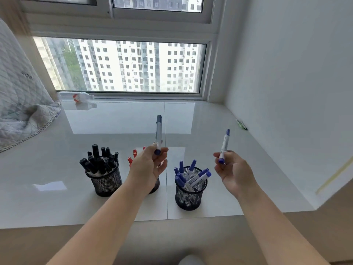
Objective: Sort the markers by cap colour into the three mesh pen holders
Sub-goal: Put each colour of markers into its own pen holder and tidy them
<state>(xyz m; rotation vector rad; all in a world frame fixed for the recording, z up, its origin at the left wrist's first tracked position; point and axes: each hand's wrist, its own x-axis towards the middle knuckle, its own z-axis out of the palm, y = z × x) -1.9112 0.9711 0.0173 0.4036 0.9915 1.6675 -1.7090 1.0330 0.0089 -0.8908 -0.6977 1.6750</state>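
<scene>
Reaching out over the pale glossy sill (pixel 57 169), we have both forearms raised and a marker pinched in each hand. Our left hand (pixel 148 167) is curled around the lower end of a blue-capped marker (pixel 158 132), which stands nearly upright with its darker end pointing toward the window. Our right hand (pixel 232 172) grips a second blue marker (pixel 223 146) near its bottom, fingers wrapped loosely, the barrel tilted slightly right and its cap uppermost.

Below the hands stand three black mesh holders in a row. Nearest us on the right, the right holder (pixel 190 196) carries blue-capped markers (pixel 198 175) leaning in different directions. The middle holder (pixel 155 185) is mostly hidden behind our left wrist — only a few red caps (pixel 130 161) show past the hand (how many we cannot tell). The left holder (pixel 107 183) is packed with black-capped markers (pixel 97 159).

Farther back, a white bottle (pixel 76 96) with a red label lies on its side against the window frame, and a quilted blanket (pixel 23 104) spills onto the sill at the far left. Something small and green (pixel 241 124) lies by the right wall — too small to identify. Beyond the window (pixel 122 66) rise pale apartment towers.
</scene>
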